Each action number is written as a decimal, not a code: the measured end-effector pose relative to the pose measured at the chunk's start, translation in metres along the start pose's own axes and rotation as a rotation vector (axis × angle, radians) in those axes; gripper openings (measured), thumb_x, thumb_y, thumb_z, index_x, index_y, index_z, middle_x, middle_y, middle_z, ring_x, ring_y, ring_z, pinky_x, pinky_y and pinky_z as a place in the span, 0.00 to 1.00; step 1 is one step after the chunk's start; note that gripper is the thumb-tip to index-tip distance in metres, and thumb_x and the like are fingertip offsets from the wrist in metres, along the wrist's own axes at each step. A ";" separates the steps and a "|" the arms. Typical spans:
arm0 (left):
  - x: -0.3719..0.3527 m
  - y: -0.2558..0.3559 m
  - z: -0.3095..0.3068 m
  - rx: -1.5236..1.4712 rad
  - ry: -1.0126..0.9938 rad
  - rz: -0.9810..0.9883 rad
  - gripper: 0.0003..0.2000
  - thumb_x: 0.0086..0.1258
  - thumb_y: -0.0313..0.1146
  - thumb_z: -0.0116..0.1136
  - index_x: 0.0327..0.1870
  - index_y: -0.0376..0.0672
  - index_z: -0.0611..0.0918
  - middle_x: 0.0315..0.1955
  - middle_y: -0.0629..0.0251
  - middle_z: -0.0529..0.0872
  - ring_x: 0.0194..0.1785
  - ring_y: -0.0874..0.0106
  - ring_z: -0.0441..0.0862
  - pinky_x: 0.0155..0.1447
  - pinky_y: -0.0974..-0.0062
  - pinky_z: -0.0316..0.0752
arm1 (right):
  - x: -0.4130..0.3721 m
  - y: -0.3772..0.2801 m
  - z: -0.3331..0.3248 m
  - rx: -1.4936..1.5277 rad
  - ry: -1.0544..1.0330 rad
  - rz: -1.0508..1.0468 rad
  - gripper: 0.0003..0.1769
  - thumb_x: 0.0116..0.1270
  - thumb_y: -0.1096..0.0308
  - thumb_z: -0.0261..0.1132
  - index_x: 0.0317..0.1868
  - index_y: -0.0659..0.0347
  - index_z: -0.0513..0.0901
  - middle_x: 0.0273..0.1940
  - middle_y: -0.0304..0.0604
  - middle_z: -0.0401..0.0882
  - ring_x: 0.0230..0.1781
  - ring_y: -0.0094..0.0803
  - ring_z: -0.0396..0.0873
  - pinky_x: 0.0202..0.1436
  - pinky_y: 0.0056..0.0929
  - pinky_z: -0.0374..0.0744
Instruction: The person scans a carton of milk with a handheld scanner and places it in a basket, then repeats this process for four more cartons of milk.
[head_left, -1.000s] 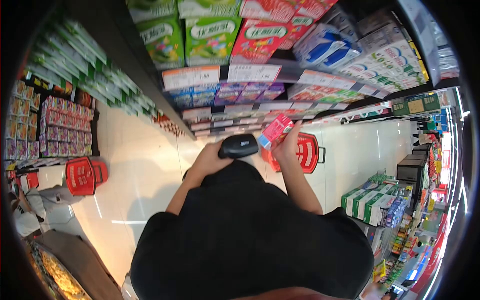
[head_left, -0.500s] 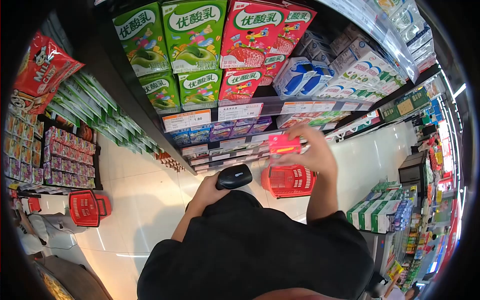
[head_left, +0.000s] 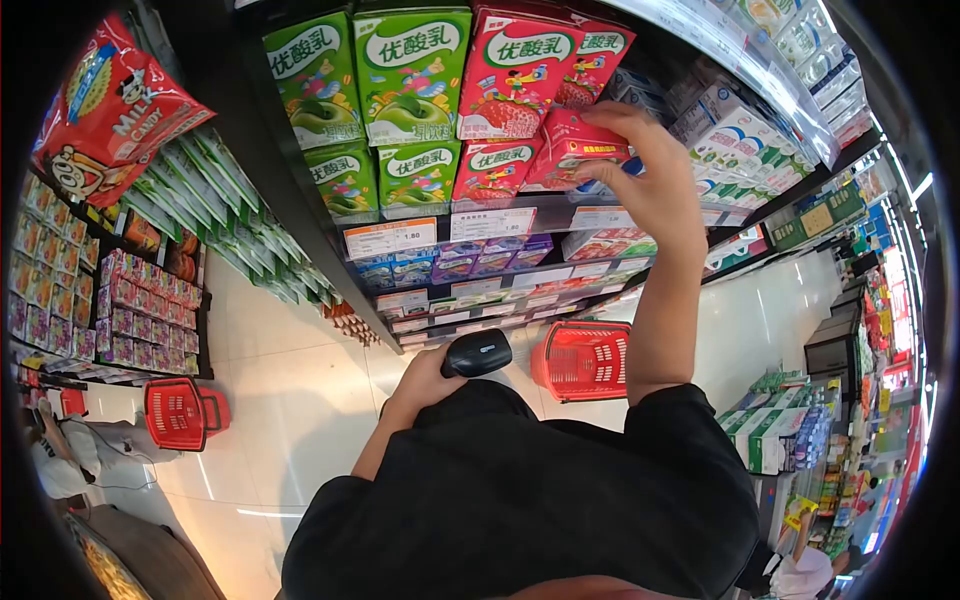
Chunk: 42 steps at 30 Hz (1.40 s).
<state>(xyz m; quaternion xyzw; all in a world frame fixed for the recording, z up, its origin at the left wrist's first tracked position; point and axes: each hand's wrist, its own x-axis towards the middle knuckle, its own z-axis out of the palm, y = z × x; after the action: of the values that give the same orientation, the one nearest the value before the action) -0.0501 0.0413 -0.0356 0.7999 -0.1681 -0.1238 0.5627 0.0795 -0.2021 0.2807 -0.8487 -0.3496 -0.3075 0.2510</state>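
My left hand (head_left: 424,381) is wrapped round a black handheld barcode scanner (head_left: 478,354), low in front of my body. My right hand (head_left: 655,178) reaches up to the shelf, fingers and thumb gripping a red drink carton (head_left: 573,148). The carton is tilted, at the shelf's front, right beside a stack of pink strawberry drink cartons (head_left: 515,75). Left of those stand green apple drink cartons (head_left: 410,80). My fingers hide the carton's right end.
Price tags (head_left: 390,238) line the shelf edge, and white milk cartons (head_left: 735,140) fill its right side. On the floor below stands a red basket (head_left: 585,360). Another red basket (head_left: 180,412) is at left, near a hanging red candy bag (head_left: 120,115).
My right hand has risen from above the floor basket to the shelf, carrying the red drink carton in beside the pink cartons. The left hand and scanner have hardly moved.
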 end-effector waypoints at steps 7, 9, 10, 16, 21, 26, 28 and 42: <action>0.001 -0.002 -0.001 -0.001 0.006 -0.002 0.33 0.51 0.35 0.68 0.63 0.41 0.76 0.44 0.47 0.86 0.49 0.50 0.83 0.54 0.62 0.77 | -0.020 0.014 0.036 -0.242 0.143 -0.002 0.23 0.48 0.66 0.76 0.47 0.56 0.85 0.49 0.42 0.80 0.53 0.43 0.74 0.59 0.41 0.73; 0.000 -0.004 -0.002 0.028 0.009 -0.011 0.32 0.51 0.36 0.68 0.62 0.41 0.76 0.44 0.47 0.86 0.49 0.49 0.83 0.54 0.62 0.77 | -0.025 0.015 0.043 -0.240 0.178 0.007 0.23 0.48 0.66 0.76 0.48 0.56 0.85 0.49 0.41 0.78 0.52 0.44 0.74 0.59 0.42 0.72; -0.001 -0.006 -0.002 0.031 0.012 -0.016 0.32 0.51 0.36 0.68 0.62 0.41 0.76 0.44 0.47 0.86 0.49 0.49 0.83 0.54 0.62 0.77 | -0.027 0.015 0.046 -0.244 0.214 0.020 0.24 0.48 0.66 0.76 0.48 0.55 0.85 0.49 0.41 0.77 0.51 0.45 0.73 0.59 0.43 0.72; 0.003 0.000 -0.001 0.041 0.017 0.004 0.27 0.51 0.36 0.68 0.55 0.36 0.79 0.40 0.45 0.86 0.46 0.48 0.83 0.51 0.61 0.77 | -0.022 0.002 0.035 -0.276 0.172 -0.046 0.24 0.50 0.66 0.77 0.50 0.56 0.84 0.50 0.45 0.77 0.52 0.46 0.74 0.58 0.44 0.71; 0.006 -0.001 0.002 0.082 0.005 0.019 0.26 0.51 0.36 0.68 0.54 0.36 0.79 0.39 0.45 0.86 0.46 0.49 0.83 0.50 0.61 0.77 | -0.002 -0.017 0.038 -0.126 0.436 -0.085 0.25 0.53 0.65 0.75 0.52 0.61 0.82 0.53 0.50 0.75 0.54 0.46 0.72 0.57 0.40 0.71; 0.002 0.005 0.003 0.065 0.001 0.025 0.25 0.52 0.36 0.68 0.53 0.37 0.80 0.38 0.46 0.86 0.45 0.49 0.83 0.50 0.61 0.77 | 0.039 -0.040 0.053 -0.185 0.496 -0.006 0.37 0.49 0.55 0.79 0.58 0.59 0.77 0.53 0.52 0.72 0.50 0.46 0.71 0.54 0.43 0.72; 0.000 0.002 0.001 0.085 -0.005 0.014 0.25 0.52 0.36 0.68 0.53 0.38 0.80 0.38 0.47 0.86 0.45 0.49 0.84 0.49 0.61 0.77 | 0.042 -0.035 0.060 -0.181 0.535 -0.030 0.39 0.47 0.53 0.80 0.58 0.59 0.76 0.52 0.52 0.71 0.50 0.47 0.70 0.54 0.43 0.72; -0.003 0.007 -0.005 0.124 0.002 0.039 0.26 0.49 0.35 0.66 0.52 0.38 0.80 0.37 0.46 0.84 0.43 0.48 0.82 0.48 0.58 0.76 | -0.003 -0.039 0.087 0.136 0.809 -0.250 0.55 0.44 0.76 0.80 0.65 0.64 0.49 0.62 0.56 0.57 0.57 0.46 0.74 0.59 0.37 0.83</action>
<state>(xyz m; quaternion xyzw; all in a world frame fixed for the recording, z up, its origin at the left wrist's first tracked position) -0.0514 0.0447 -0.0277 0.8298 -0.1908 -0.1014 0.5146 0.0786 -0.1228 0.2275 -0.5922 -0.3428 -0.6199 0.3841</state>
